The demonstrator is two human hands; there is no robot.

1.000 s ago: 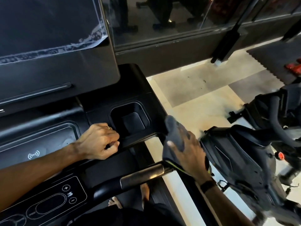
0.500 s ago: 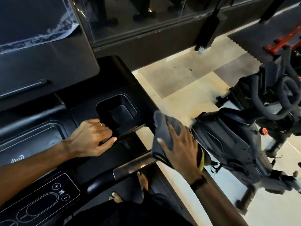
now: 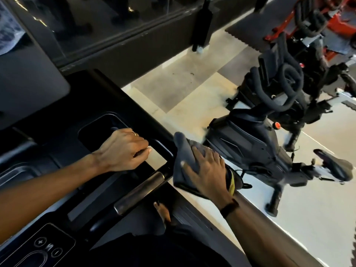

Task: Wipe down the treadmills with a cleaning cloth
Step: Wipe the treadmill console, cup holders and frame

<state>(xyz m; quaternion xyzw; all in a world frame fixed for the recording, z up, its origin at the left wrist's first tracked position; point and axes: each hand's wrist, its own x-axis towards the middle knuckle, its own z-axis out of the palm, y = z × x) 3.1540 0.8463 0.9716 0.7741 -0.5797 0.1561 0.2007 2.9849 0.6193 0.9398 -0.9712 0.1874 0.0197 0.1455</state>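
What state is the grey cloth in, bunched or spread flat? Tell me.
Bunched. The grey cloth drapes in folds over the handrail end, pressed under the right hand.
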